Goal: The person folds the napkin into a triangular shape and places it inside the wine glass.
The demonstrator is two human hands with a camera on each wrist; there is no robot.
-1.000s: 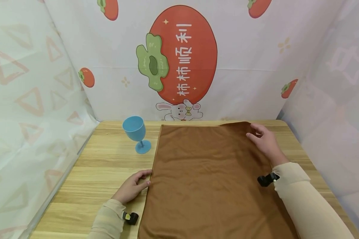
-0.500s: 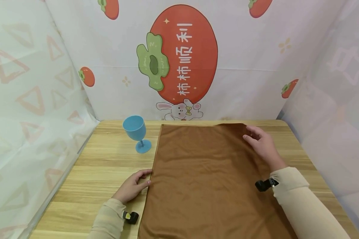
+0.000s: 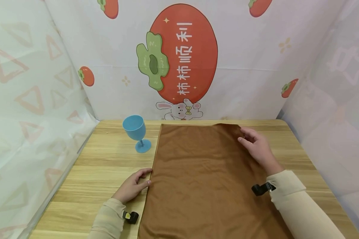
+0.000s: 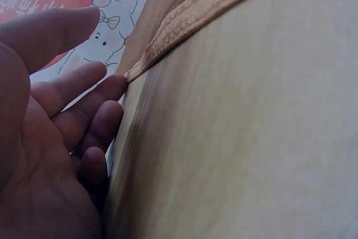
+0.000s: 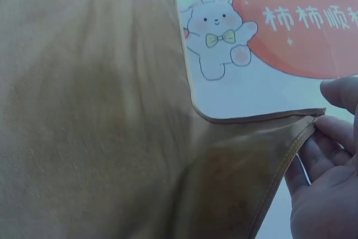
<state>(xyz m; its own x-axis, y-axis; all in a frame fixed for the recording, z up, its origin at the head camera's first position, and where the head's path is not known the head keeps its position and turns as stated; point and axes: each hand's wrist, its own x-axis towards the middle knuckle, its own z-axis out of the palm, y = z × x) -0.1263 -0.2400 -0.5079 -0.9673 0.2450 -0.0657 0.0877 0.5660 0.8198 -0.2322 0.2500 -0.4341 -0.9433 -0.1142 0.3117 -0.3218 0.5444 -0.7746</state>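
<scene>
A brown cloth [image 3: 203, 179] lies spread over the wooden table, its near part cut off by the frame's bottom. At its far right corner, my right hand [image 3: 257, 149] grips the raised tip of the cloth. The right wrist view shows that cloth corner [image 5: 279, 138] drawn up to the fingers, with the thumb standing apart from it. Along the left edge my left hand [image 3: 131, 186] rests on the table, its fingertips touching the hem. In the left wrist view the fingers [image 4: 84, 104] are loosely bent and the thumb is clear of the cloth.
A blue goblet [image 3: 136, 131] stands upright beyond my left hand, just left of the cloth. Bare wooden table [image 3: 107, 162] shows on both sides of the cloth. A white printed backdrop [image 3: 242, 89] rises behind the table, with white sheets at both sides.
My right hand has moved left and slightly nearer, drawing the cloth's far right corner with it. The left hand and the goblet stay put.
</scene>
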